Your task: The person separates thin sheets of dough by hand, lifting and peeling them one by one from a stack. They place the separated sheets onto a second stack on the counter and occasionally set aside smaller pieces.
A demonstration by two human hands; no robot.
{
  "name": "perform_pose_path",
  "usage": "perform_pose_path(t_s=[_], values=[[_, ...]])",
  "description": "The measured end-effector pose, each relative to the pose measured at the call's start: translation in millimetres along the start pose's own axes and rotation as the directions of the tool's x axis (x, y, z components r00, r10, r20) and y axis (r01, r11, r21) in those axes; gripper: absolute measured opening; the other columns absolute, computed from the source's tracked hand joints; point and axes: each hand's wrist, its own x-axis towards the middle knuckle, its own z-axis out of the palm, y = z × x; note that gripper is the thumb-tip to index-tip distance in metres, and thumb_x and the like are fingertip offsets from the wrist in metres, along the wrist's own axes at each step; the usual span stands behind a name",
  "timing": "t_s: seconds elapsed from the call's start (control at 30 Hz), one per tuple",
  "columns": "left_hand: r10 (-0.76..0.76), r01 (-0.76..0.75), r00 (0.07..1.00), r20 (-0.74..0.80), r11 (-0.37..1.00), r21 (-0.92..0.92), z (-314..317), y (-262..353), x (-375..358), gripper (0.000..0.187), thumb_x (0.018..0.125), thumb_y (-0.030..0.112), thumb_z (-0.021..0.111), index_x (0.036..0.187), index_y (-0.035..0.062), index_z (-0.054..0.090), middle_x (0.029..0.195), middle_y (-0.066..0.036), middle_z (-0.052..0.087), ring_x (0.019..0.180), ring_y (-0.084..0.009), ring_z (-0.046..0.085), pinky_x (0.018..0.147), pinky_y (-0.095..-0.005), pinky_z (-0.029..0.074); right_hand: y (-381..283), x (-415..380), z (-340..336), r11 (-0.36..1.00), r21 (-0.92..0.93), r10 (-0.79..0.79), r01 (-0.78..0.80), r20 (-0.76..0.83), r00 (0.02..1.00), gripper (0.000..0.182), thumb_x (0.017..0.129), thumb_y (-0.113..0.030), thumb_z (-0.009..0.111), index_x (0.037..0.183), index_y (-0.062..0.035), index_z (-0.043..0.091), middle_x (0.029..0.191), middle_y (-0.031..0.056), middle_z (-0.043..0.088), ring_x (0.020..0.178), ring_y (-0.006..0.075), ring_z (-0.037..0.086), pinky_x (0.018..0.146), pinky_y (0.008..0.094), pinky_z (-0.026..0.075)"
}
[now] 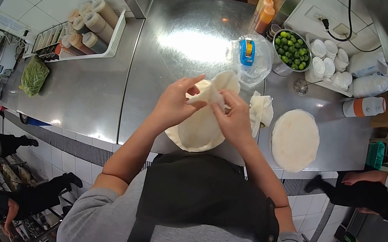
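Observation:
Both hands are at a pale, thin, round sheet that looks like a flour tortilla (198, 129), lying on the steel counter close to my body. My left hand (178, 98) pinches a raised, folded part of it between thumb and fingers. On the other side of the fold, my right hand (232, 118) grips it with the fingertips. A flap of the sheet stands up beyond my hands. Just right of my right hand lies a crumpled pale piece (261, 110). Farther right is a flat stack of tortillas (295, 140).
A tape dispenser (247, 50) sits on clear plastic (259, 73). Beyond are sauce bottles (265, 17), a bowl of limes (291, 51) and white cups (329, 59). At left stand a bottle rack (115, 37) and a green bag (34, 76). Other people work on both sides.

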Motion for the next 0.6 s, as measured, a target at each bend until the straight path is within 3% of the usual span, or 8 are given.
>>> perform_pose_path(t_s=[0.03, 0.1, 0.23, 0.3, 0.33, 0.43, 0.5, 0.6], values=[[0.025, -0.025, 1.000, -0.001, 0.999, -0.043, 1.0, 3.4, 1.3, 0.050, 0.077, -0.005, 0.069, 0.126, 0.0067, 0.068, 0.096, -0.007, 0.071, 0.093, -0.0125, 0.062, 0.081, -0.0284, 0.053, -3.3, -1.8, -1.0, 1.000, 0.000, -0.002, 0.002, 0.000, 1.000, 0.019, 0.085, -0.006, 0.068, 0.099, 0.0062, 0.064, 0.103, 0.0159, 0.068, 0.089, 0.0265, 0.069, 0.068, 0.0352, 0.057], [0.050, -0.049, 0.999, -0.001, 0.995, -0.086, 0.5, 2.6, 2.8, 0.050, 0.078, -0.005, 0.071, 0.126, 0.0074, 0.068, 0.097, -0.009, 0.072, 0.097, -0.0132, 0.063, 0.083, -0.0292, 0.053, -5.8, -4.8, -4.8, 0.997, -0.078, 0.021, -0.008, 0.171, 0.985, 0.021, 0.089, -0.004, 0.066, 0.108, 0.0041, 0.067, 0.101, 0.0064, 0.068, 0.086, 0.0109, 0.063, 0.069, 0.0276, 0.056], [-0.105, 0.125, 0.990, 0.089, 0.958, -0.258, -3.1, -23.8, 11.3, 0.047, 0.078, -0.009, 0.066, 0.123, 0.0044, 0.069, 0.107, -0.012, 0.073, 0.101, -0.0134, 0.065, 0.087, -0.0301, 0.054, 44.8, -10.0, -27.4, 0.996, -0.050, 0.074, -0.070, 0.075, 0.994, 0.018, 0.089, -0.003, 0.065, 0.106, 0.0023, 0.068, 0.094, 0.0048, 0.068, 0.081, 0.0099, 0.062, 0.069, 0.0255, 0.052], [-0.156, 0.179, 0.983, 0.101, 0.935, -0.305, -1.8, -25.4, 11.9, 0.046, 0.078, -0.009, 0.066, 0.123, 0.0031, 0.069, 0.109, -0.013, 0.073, 0.100, -0.0135, 0.066, 0.088, -0.0304, 0.054, 51.0, -14.7, -37.3, 0.946, 0.103, 0.309, -0.306, -0.019, 0.951, 0.018, 0.084, -0.012, 0.071, 0.093, 0.0025, 0.067, 0.085, 0.0157, 0.067, 0.077, 0.0242, 0.066, 0.070, 0.0357, 0.053], [-0.137, 0.169, 0.983, 0.120, 0.932, -0.321, 1.2, -19.8, 10.7, 0.045, 0.079, -0.010, 0.065, 0.122, 0.0018, 0.069, 0.109, -0.013, 0.073, 0.100, -0.0138, 0.066, 0.088, -0.0307, 0.054, 51.6, -14.6, -39.9, 0.946, 0.102, 0.309, -0.306, -0.018, 0.951, 0.018, 0.084, -0.012, 0.071, 0.093, 0.0025, 0.067, 0.085, 0.0157, 0.067, 0.077, 0.0242, 0.066, 0.070, 0.0357, 0.053], [-0.069, 0.125, 0.981, 0.179, 0.939, -0.319, 12.8, -4.2, 4.0, 0.042, 0.080, -0.010, 0.063, 0.121, 0.0004, 0.069, 0.110, -0.012, 0.073, 0.100, -0.0142, 0.067, 0.088, -0.0309, 0.054, 51.4, -18.9, -40.2, 0.923, -0.201, 0.356, -0.329, 0.118, 0.927, 0.029, 0.082, -0.023, 0.077, 0.091, 0.0022, 0.067, 0.083, 0.0154, 0.067, 0.075, 0.0221, 0.064, 0.072, 0.0353, 0.052], [-0.016, 0.082, 0.977, 0.213, 0.950, -0.301, 20.4, 1.4, 0.5, 0.041, 0.081, -0.010, 0.062, 0.120, 0.0003, 0.069, 0.110, -0.012, 0.073, 0.101, -0.0143, 0.067, 0.089, -0.0309, 0.054, 49.0, -15.2, -25.9, 0.991, -0.083, 0.102, -0.108, -0.066, 0.993, 0.040, 0.079, -0.033, 0.081, 0.087, 0.0030, 0.066, 0.077, 0.0128, 0.064, 0.071, 0.0191, 0.062, 0.069, 0.0326, 0.050], [0.067, 0.033, 0.962, 0.264, 0.934, -0.357, 23.1, 2.9, -2.0, 0.038, 0.082, -0.010, 0.062, 0.119, -0.0005, 0.070, 0.110, -0.011, 0.073, 0.101, -0.0142, 0.067, 0.089, -0.0313, 0.054, 34.8, 1.3, -40.5, 0.938, -0.254, 0.268, -0.236, 0.102, 0.958, 0.036, 0.082, -0.028, 0.080, 0.093, 0.0040, 0.069, 0.086, 0.0101, 0.067, 0.081, 0.0144, 0.064, 0.072, 0.0291, 0.051]])
